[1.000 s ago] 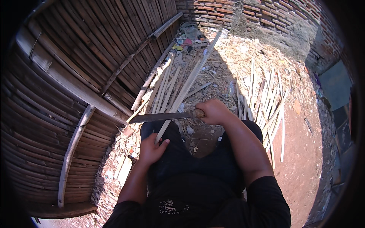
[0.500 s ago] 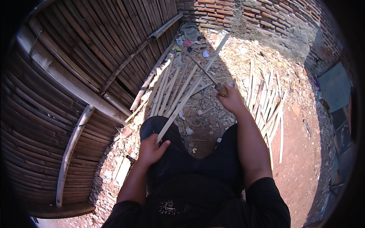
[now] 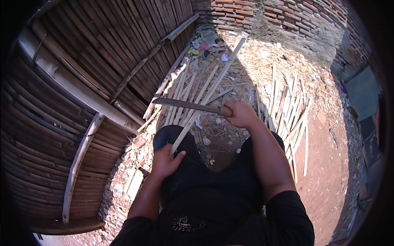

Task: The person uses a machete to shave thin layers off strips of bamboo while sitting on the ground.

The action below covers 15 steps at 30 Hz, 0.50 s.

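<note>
My left hand (image 3: 167, 160) is closed on the lower end of a long pale bamboo strip (image 3: 213, 88), which slants up and away to the right from over my left thigh. My right hand (image 3: 240, 115) grips the wooden handle of a long dark-bladed knife (image 3: 184, 104). The blade lies nearly level across the strip, its tip pointing left; whether it touches the strip I cannot tell. Pale strips (image 3: 178, 98) lie on the ground behind it, and another loose pile (image 3: 295, 110) lies to the right of my right knee.
A wall of bamboo slats with poles (image 3: 74, 82) runs along the left. A brick wall (image 3: 287, 20) stands at the back. Straw, rubble and coloured litter (image 3: 197, 51) cover the ground. Grey panels (image 3: 359, 94) lean at the far right.
The knife was level, then pointed up and away half a second ago, and is level again, a little farther up the strip than at first. My left hand has barely moved.
</note>
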Motion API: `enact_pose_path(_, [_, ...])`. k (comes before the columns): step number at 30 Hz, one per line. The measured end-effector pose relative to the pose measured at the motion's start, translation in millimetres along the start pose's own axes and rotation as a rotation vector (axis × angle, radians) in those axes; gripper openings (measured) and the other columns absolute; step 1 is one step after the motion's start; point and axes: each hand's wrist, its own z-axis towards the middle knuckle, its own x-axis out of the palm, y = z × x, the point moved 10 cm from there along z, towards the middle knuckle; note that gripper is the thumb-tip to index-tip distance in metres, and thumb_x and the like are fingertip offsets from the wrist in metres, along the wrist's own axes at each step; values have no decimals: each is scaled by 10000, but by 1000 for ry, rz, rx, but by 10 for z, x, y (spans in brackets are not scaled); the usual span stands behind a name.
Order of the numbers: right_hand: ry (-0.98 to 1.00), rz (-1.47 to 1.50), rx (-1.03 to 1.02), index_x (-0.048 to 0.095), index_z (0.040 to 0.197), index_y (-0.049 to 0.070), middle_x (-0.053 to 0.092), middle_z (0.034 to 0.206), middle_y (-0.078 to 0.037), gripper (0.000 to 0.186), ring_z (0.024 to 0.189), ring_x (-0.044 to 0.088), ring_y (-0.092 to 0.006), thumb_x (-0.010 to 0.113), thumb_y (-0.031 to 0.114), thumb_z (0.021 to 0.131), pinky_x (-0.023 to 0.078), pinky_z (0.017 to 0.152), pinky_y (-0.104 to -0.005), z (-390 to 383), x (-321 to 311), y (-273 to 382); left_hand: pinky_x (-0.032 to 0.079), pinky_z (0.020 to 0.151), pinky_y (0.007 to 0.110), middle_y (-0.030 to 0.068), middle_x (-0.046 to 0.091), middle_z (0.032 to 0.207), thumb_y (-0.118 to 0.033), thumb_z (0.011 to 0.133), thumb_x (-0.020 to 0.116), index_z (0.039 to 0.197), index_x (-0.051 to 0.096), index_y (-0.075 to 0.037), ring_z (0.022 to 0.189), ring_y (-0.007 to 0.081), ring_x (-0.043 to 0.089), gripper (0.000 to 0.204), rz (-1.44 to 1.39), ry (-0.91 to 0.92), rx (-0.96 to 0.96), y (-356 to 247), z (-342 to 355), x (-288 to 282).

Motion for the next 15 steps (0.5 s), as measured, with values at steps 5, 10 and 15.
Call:
enact_pose_path(5, [-258, 193, 406, 709, 1095, 49, 738, 953, -235, 379, 964, 703, -443, 786, 349, 877, 545, 848, -519, -123, -369, -807, 502, 584, 416, 104, 606, 645, -443, 880, 822, 911, 664, -31, 612, 301, 655, 442, 34, 28, -2, -55, 28, 24])
enact_pose_path(10, [-138, 161, 254, 710, 1095, 37, 738, 942, -231, 381, 943, 708, -439, 793, 332, 869, 550, 842, -520, -58, -221, -522, 503, 585, 414, 104, 608, 648, -445, 883, 818, 922, 667, -30, 612, 299, 656, 444, 25, 19, -13, -37, 14, 20])
enact_pose_path(15, [167, -42, -36, 726, 1083, 101, 738, 914, -196, 324, 914, 718, -419, 763, 277, 814, 564, 838, -537, -44, 225, 192, 514, 602, 405, 96, 620, 657, -431, 882, 823, 943, 679, -34, 626, 284, 665, 427, 10, 7, -29, -20, 0, -4])
